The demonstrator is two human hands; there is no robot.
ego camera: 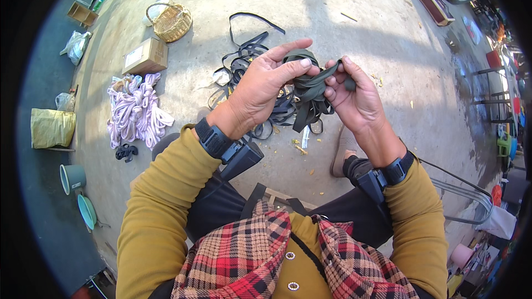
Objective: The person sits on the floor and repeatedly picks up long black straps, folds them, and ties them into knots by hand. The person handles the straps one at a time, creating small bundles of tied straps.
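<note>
My left hand (259, 87) grips a gathered bundle of dark green fabric strap (309, 85), its thumb lying across the top. Loops of the strap hang below the fingers. At the right side of the bundle, my right hand (356, 95) pinches a length of the same strap between thumb and fingers, and a short end curls by its palm. Beneath both hands a loose tangle of black strap (249, 52) spreads over the concrete floor, partly hidden by my left hand and wrist.
Left of the tangle lie bundled pale lilac cords (139, 110) and a small black strap bundle (126, 152). Beyond them stand a cardboard box (145, 56) and a wicker basket (172, 23). Buckets (72, 178) line the left wall. A metal tube frame (461, 199) is at right.
</note>
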